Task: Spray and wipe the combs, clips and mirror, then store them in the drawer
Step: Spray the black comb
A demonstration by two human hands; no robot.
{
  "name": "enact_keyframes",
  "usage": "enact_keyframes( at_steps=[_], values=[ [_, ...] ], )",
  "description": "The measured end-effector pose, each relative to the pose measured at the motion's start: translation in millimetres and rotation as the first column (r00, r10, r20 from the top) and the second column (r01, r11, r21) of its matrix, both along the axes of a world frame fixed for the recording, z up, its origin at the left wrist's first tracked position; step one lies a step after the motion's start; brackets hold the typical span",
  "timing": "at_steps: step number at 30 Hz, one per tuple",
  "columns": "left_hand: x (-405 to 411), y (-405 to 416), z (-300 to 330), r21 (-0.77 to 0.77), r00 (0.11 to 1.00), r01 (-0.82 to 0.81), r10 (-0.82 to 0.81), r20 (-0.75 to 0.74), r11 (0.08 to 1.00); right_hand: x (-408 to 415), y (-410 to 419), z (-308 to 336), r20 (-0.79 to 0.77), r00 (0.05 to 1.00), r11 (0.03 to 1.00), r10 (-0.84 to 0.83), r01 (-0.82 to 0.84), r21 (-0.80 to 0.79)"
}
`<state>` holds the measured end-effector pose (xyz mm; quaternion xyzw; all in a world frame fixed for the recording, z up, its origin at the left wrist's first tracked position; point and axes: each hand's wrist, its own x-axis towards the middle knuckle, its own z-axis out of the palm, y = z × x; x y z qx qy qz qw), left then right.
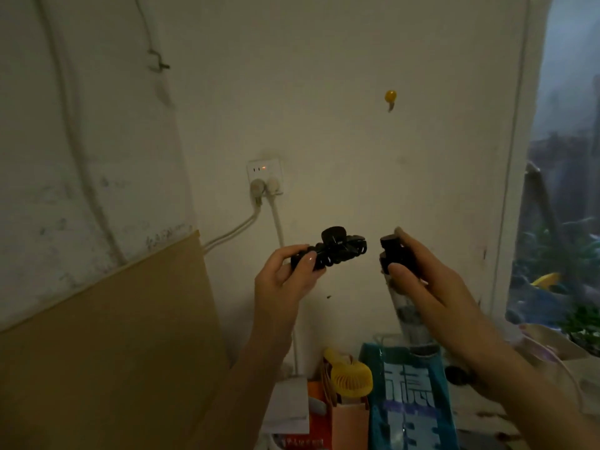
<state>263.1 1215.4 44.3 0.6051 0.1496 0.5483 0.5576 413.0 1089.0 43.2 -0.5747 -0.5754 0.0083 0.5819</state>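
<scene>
A black claw hair clip [341,250] is held up in front of the wall, pinched at its left end by my left hand [287,280]. To its right my right hand [428,280] grips a clear spray bottle [407,306] with a black nozzle head [394,251]. My index finger lies on top of the nozzle, which points left toward the clip. A small gap separates nozzle and clip. No comb, mirror or drawer is in view.
A wall socket [264,177] with two plugs and white cables sits behind the hands. A brown cardboard sheet [107,336] leans at the left. Below are a yellow mini fan [352,376], a teal bag [412,401] and boxes. A window [565,190] is at the right.
</scene>
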Motion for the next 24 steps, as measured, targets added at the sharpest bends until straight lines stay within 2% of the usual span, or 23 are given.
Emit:
enact_keyframes(
  at_steps=[3,11,17,24],
  values=[
    [1.7,-1.3,20.2,0.010,0.999,0.002,-0.002,0.041,1.000,-0.7,3.1,19.6,0.133,0.990,0.998,-0.041,0.034,0.052],
    [2.6,-0.3,51.1,0.086,0.998,-0.028,0.022,0.061,0.996,-12.5,4.5,55.2,0.365,0.911,0.965,-0.191,0.107,0.238],
    [5.0,-2.5,58.8,0.135,0.998,-0.009,0.002,0.057,0.991,-11.0,-9.1,62.2,0.370,0.905,0.958,-0.211,0.116,0.264],
    [10.4,-8.5,60.0,0.149,0.999,0.015,-0.021,0.039,0.989,-10.9,-15.0,63.7,0.430,0.836,0.928,-0.341,0.226,0.297]
  ],
)
